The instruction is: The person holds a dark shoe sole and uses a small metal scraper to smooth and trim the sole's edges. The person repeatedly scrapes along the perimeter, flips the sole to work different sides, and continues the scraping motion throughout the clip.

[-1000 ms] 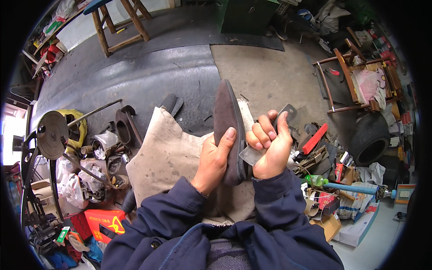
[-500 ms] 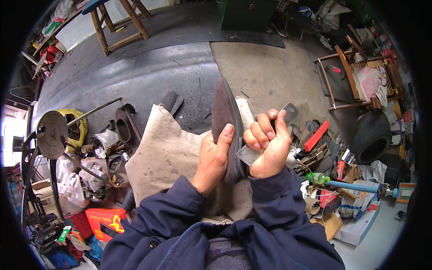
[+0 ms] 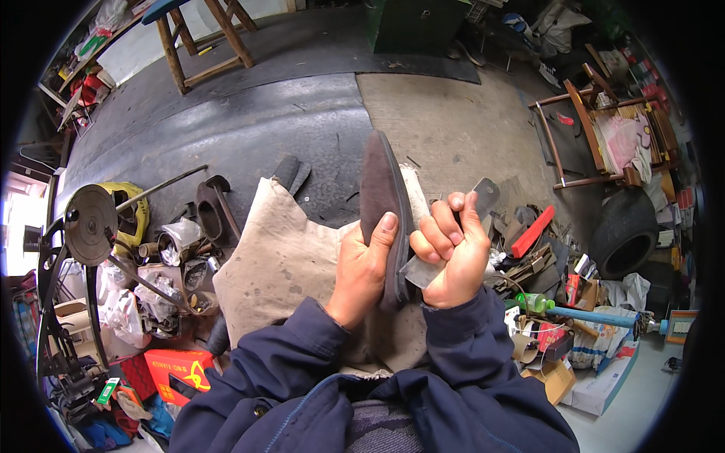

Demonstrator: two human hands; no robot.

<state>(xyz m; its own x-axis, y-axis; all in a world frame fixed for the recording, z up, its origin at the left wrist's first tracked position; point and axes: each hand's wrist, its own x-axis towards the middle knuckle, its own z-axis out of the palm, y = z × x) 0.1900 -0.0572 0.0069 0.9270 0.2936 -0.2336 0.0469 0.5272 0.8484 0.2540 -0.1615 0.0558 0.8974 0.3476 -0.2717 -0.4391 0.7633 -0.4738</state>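
My left hand (image 3: 361,266) grips a dark brown shoe (image 3: 381,181), its thumb pressed along the side near the sole edge. The shoe points away from me, tilted so the upper and the dark sole edge both show. Wrapped round a flat metal blade (image 3: 487,195), my right hand (image 3: 451,253) sits just right of the shoe. One end of the blade sticks out beyond the fingers, and the other reaches the sole edge. Whether it cuts into the sole cannot be made out. A stained beige cloth (image 3: 276,264) covers my lap beneath the shoe.
At the left stands a black hand-wheel machine (image 3: 91,225) beside plastic bags and a red box (image 3: 177,374). Scraps, a red strip (image 3: 533,231) and a blue pole (image 3: 593,314) lie at the right. Farther off are a wooden stool (image 3: 200,45), a tyre (image 3: 623,230) and a wooden chair (image 3: 596,136).
The shoe has turned slightly in my left hand, showing more of its upper. My right hand and the blade have shifted a little to the right along with it.
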